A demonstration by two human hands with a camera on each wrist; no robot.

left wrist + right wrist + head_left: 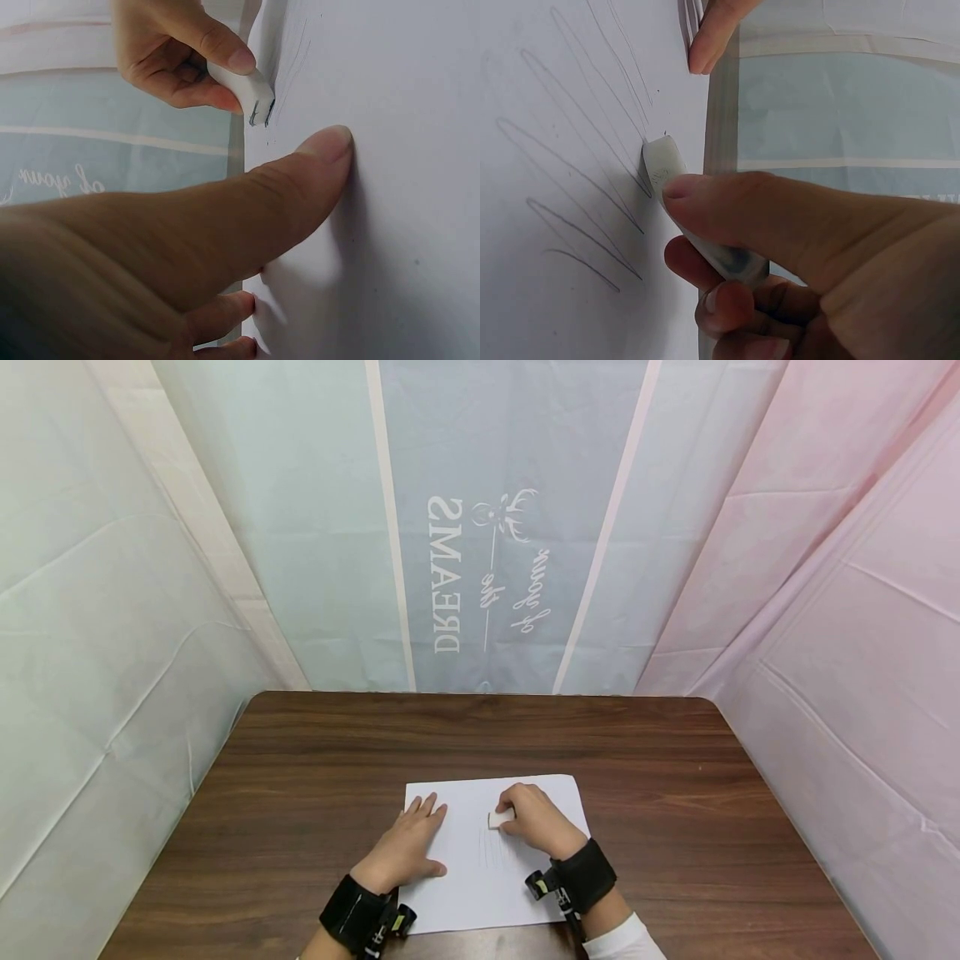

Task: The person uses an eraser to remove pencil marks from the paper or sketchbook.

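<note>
A white sheet of paper (457, 902) lies on the wooden table, marked with zigzag pencil lines (562, 157). My right hand (536, 820) pinches a white eraser (664, 157) between thumb and fingers, its end on the paper at the tops of the strokes. Grey smudges show on the eraser's edge in the left wrist view. My left hand (408, 847) rests on the left part of the sheet with fingers spread and thumb (326, 146) extended, holding nothing. Small dark specks dot the paper near the eraser.
The dark wooden table (300, 752) stretches out around the sheet on all sides. Pale cloth curtains (337, 527) hang behind and at both sides of it. A black strap with a small camera is on each wrist (585, 877).
</note>
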